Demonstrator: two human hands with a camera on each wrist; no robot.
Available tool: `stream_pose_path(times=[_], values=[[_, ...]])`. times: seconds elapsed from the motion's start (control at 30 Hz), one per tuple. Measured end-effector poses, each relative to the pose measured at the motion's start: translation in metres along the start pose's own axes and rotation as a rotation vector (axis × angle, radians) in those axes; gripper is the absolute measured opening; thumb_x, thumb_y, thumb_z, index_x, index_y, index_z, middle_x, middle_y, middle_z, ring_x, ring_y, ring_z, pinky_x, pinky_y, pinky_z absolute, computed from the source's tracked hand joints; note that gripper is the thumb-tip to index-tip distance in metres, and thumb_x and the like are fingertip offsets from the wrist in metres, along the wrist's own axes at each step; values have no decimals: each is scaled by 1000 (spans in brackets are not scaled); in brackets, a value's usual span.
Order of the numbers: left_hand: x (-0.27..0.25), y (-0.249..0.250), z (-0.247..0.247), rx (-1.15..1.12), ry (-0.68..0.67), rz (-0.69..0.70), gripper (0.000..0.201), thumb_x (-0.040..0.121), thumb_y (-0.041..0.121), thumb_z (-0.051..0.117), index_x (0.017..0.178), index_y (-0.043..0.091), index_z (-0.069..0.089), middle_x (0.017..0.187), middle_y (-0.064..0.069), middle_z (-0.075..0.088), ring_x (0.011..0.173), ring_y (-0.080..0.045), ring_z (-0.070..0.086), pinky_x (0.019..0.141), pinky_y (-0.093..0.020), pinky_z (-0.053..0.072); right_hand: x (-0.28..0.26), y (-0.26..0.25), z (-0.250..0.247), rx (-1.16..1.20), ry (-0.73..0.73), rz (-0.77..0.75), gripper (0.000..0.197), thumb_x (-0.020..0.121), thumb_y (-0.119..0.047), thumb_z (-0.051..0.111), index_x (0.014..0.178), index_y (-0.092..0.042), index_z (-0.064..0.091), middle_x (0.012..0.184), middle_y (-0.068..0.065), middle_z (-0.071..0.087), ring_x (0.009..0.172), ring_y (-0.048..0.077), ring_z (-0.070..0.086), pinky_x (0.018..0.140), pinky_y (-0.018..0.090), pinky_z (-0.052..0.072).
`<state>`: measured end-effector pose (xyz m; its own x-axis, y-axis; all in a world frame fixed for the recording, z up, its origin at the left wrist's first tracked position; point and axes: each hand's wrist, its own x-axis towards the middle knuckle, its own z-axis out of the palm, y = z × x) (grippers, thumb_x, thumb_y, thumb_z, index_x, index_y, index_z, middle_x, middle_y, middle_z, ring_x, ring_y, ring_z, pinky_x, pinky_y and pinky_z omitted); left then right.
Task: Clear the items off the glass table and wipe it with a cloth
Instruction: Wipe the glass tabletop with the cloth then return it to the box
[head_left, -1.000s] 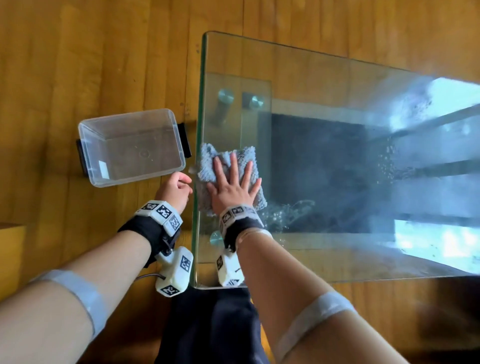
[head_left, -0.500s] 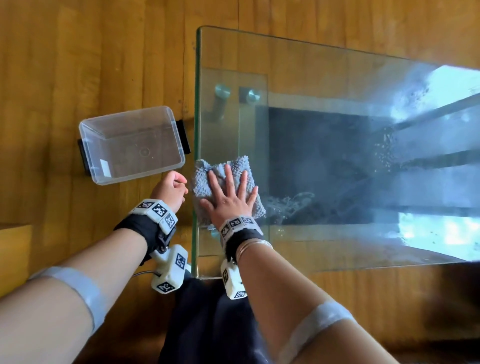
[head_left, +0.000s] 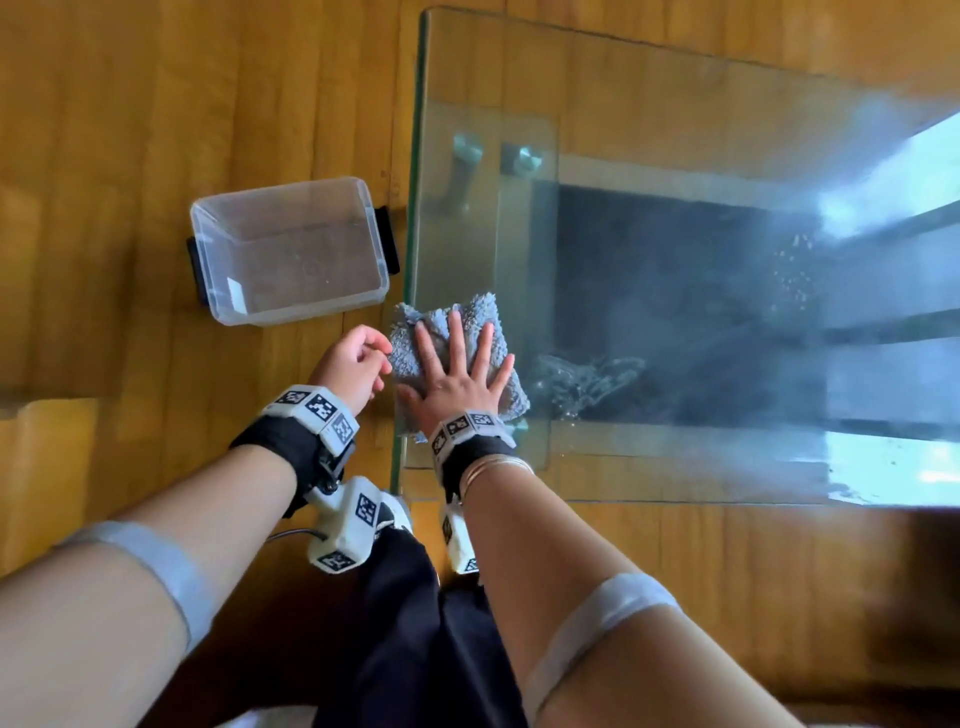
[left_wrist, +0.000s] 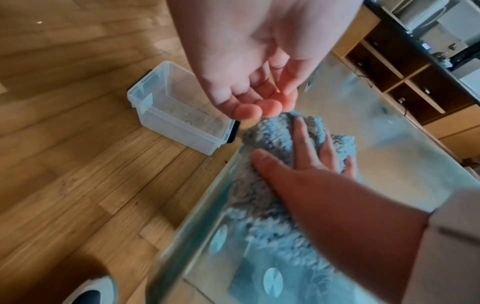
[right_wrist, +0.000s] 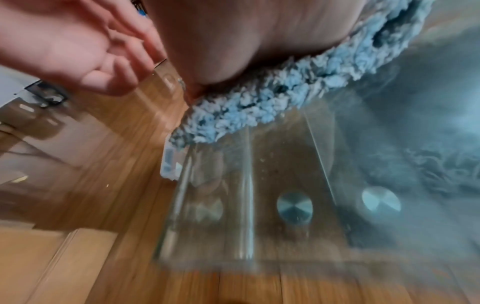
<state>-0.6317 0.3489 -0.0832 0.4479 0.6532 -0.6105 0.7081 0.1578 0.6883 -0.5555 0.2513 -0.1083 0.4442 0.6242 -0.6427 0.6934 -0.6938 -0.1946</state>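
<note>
Head view, nearest: dark trousers (head_left: 415, 649) at the bottom edge, both forearms reaching forward with tagged wrist bands.
Right hand: right hand (head_left: 457, 379) lies flat, fingers straight and spread, palm pressing down on the cloth — nothing grasped.
Cloth: blue-grey fluffy cloth (head_left: 483, 317) sits on the glass at the table's left edge, near the front corner; its left border overhangs the edge slightly.
Left hand: left hand (head_left: 353, 364) hangs off the table beside that edge, palm turned down, fingers loosely curled and holding nothing; in the left wrist view its fingertips (left_wrist: 249, 112) are just above the cloth's overhanging border — contact cannot be told.
Glass table: glass table (head_left: 675, 104) shows wet smears and droplets to the right of the cloth, with round metal fittings under the glass.
Farther left: clear plastic box (head_left: 291, 249) with dark side clips stands on the wooden floor (head_left: 156, 130), just beside the table's left edge.
</note>
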Motion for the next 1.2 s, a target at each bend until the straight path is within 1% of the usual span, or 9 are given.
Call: stream_pose_path(times=[0.33, 0.53, 0.63, 0.7, 0.8, 0.9, 1.07, 1.13, 1.2], values=[[-49, -16, 42, 53, 35, -63, 21, 92, 0, 36, 86, 13, 51, 68, -1, 52, 54, -15, 44, 51, -24, 36, -58, 62, 34, -219, -59, -225, 67, 90, -67, 24, 144, -50, -13, 156, -13, -23, 143, 29, -25, 110, 60, -16], [-59, -17, 62, 14, 61, -71, 20, 92, -2, 35, 93, 9, 52, 68, 0, 52, 55, -15, 45, 52, -23, 37, -58, 162, 8, -58, 25, 171, 65, 93, -62, 22, 144, -47, -14, 155, -10, -27, 143, 30, -24, 112, 59, -11], [-54, -16, 66, 15, 69, -59, 19, 92, -1, 36, 93, 9, 52, 70, -2, 52, 56, -15, 45, 54, -23, 37, -56, 164, 4, 48, 45, 322, 67, 93, -62, 22, 145, -43, -17, 155, -6, -29, 142, 33, -26, 113, 61, -9], [-48, -12, 69, 15, 84, -38, 19, 92, -1, 36, 92, 9, 52, 69, -2, 52, 56, -15, 45, 54, -22, 37, -48, 140, 8, 121, 69, 348, 71, 91, -65, 24, 145, -41, -17, 155, -3, -30, 141, 36, -27, 112, 63, -10], [-39, -6, 74, 3, 85, -22, 19, 91, -3, 35, 92, 8, 51, 68, -1, 50, 54, -15, 43, 53, -24, 37, -43, 99, 13, 71, 37, 141, 72, 90, -66, 26, 146, -42, -13, 155, -5, -29, 140, 35, -29, 108, 63, -16], [-33, 0, 75, 26, 54, -22, 21, 91, -3, 34, 92, 9, 51, 68, -2, 49, 54, -15, 42, 51, -23, 36, -52, 110, 17, -3, 24, 22, 63, 93, -62, 22, 145, -47, -11, 156, -12, -25, 143, 29, -26, 113, 60, -12], [-24, 3, 68, 28, 54, -28, 22, 90, -3, 34, 92, 9, 53, 67, 0, 51, 54, -15, 43, 50, -22, 36, -48, 183, -7, 155, 80, 407, 64, 95, -57, 26, 145, -47, -12, 155, -12, -26, 144, 29, -22, 114, 59, -8], [-20, 1, 66, 19, 71, -21, 21, 90, -4, 35, 92, 8, 52, 66, 0, 50, 54, -14, 43, 49, -18, 37, -25, 182, -26, 223, 95, 505, 65, 95, -59, 25, 145, -46, -14, 156, -9, -26, 144, 32, -22, 114, 61, -6], [-20, -4, 63, 27, 67, -8, 20, 90, -4, 35, 91, 8, 51, 67, 0, 50, 54, -15, 44, 49, -17, 38, 0, 159, -37, 239, 126, 494, 68, 93, -61, 26, 146, -44, -13, 156, -6, -26, 143, 35, -22, 112, 64, -5]])
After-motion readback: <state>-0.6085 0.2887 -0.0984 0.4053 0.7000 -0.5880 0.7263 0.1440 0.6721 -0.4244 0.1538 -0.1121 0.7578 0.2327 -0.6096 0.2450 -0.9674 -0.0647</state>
